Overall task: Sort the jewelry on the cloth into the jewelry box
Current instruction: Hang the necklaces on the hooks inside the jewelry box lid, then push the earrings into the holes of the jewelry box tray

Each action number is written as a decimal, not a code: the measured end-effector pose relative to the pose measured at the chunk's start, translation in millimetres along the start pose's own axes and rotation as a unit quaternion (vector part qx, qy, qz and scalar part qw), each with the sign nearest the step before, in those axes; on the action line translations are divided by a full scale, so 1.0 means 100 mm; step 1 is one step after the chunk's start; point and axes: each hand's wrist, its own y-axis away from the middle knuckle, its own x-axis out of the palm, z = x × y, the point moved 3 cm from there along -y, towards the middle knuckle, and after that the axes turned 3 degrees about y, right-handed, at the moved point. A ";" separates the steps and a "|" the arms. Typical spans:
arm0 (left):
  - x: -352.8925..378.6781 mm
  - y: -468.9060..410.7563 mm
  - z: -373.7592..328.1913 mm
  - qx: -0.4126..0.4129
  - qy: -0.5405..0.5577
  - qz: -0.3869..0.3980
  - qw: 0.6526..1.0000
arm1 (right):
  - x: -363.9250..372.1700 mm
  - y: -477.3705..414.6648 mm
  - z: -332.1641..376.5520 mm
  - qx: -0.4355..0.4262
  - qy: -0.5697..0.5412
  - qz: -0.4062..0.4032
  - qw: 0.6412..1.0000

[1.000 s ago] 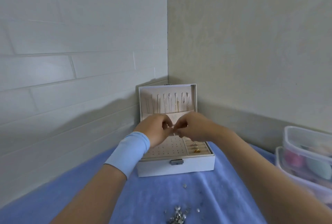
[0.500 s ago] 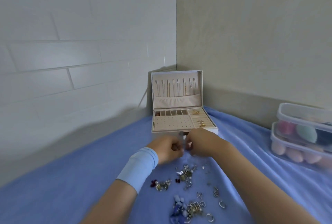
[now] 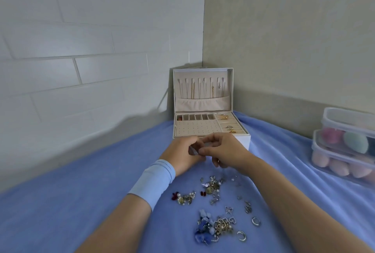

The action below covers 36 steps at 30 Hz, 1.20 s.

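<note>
The white jewelry box (image 3: pixel 244 141) stands open in the corner, with chains hung in its lid (image 3: pixel 203 90) and a few gold rings in its right slots (image 3: pixel 229 128). My left hand (image 3: pixel 180 155) and my right hand (image 3: pixel 227 151) meet fingertip to fingertip just in front of the box, low over the blue cloth (image 3: pixel 81 192). Between their fingers they pinch a small silvery piece (image 3: pixel 194 152), mostly hidden. Loose jewelry (image 3: pixel 212 187) lies scattered on the cloth below my hands, including a blue cluster (image 3: pixel 205 226) and two silver rings (image 3: pixel 256 221).
Two stacked clear plastic containers (image 3: pixel 345 147) with pastel sponges sit at the right edge. Walls close in behind and to the left of the box. Red and pearl pieces (image 3: pixel 183 198) lie near my left wrist.
My hands came down from over the box's tray to the cloth in front of it, staying joined. The view dropped, bringing the jewelry pile into sight.
</note>
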 end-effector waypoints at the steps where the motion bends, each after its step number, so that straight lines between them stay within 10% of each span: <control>1: -0.03 0.00 0.00 -0.003 -0.004 0.003 1.000 | 0.03 0.01 0.00 0.000 -0.006 0.010 1.000; 14: -0.51 0.03 0.00 -0.049 -0.021 0.009 0.999 | 0.18 0.18 0.14 -0.041 0.269 0.188 0.944; 36: -0.69 -0.05 0.16 -0.073 0.028 -0.116 0.990 | -0.01 0.15 0.39 -0.038 0.260 0.177 0.948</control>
